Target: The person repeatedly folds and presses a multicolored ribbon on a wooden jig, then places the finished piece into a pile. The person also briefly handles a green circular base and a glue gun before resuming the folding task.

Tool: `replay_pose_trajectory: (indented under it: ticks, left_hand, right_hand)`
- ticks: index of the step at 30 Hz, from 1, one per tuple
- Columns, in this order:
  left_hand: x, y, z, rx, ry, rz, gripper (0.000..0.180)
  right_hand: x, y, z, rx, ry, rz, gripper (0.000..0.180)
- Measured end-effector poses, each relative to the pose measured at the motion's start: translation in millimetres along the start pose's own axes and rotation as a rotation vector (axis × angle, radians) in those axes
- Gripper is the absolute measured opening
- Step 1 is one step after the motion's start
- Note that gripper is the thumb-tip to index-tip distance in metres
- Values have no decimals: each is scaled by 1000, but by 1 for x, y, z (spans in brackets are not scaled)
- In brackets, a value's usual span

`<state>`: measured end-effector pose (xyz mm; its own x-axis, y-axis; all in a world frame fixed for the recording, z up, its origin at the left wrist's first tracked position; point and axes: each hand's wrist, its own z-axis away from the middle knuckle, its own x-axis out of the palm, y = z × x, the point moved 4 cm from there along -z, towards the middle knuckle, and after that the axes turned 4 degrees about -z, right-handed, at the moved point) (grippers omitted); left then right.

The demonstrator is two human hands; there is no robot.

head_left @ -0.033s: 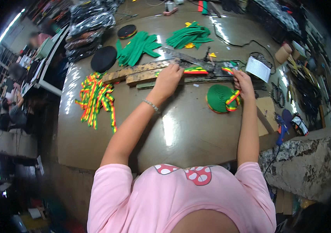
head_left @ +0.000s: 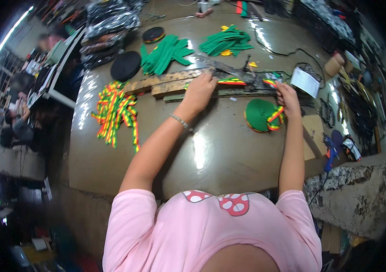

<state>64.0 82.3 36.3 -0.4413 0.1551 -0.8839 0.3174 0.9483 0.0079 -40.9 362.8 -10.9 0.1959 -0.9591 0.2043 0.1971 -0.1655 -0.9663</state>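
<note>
Brown worktable (head_left: pixel 220 149) is carrying striped strips (head_left: pixel 113 113) left, wooden boards (head_left: pixel 170 82) far-centre, green pieces (head_left: pixel 165 52) beyond, ribbon roll (head_left: pixel 261 115) right.

Bare brown tabletop (head_left: pixel 211 149) lies open on the near side of both hands. Beyond the left hand (head_left: pixel 200 90), long rough wooden boards (head_left: pixel 170 84) block the way. Just below the right hand (head_left: pixel 287 97), a green coiled ribbon roll (head_left: pixel 261 115) obstructs. Far left of the grip: heap of red-yellow-green striped strips (head_left: pixel 113 113).

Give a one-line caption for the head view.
Left hand and right hand stretch striped ribbon along a wooden board.
</note>
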Motion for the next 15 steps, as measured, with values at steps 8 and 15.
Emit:
replay_pose_trajectory:
  ticks: [8,15]
  left_hand:
    - [-70,-95,64,-528,164,329,25]
    - [-113,-226,199,-886,32,229,35]
  right_hand:
    - [0,-2,0,2,22,52,20]
    - [4,0,0,-3,-31,67,21]
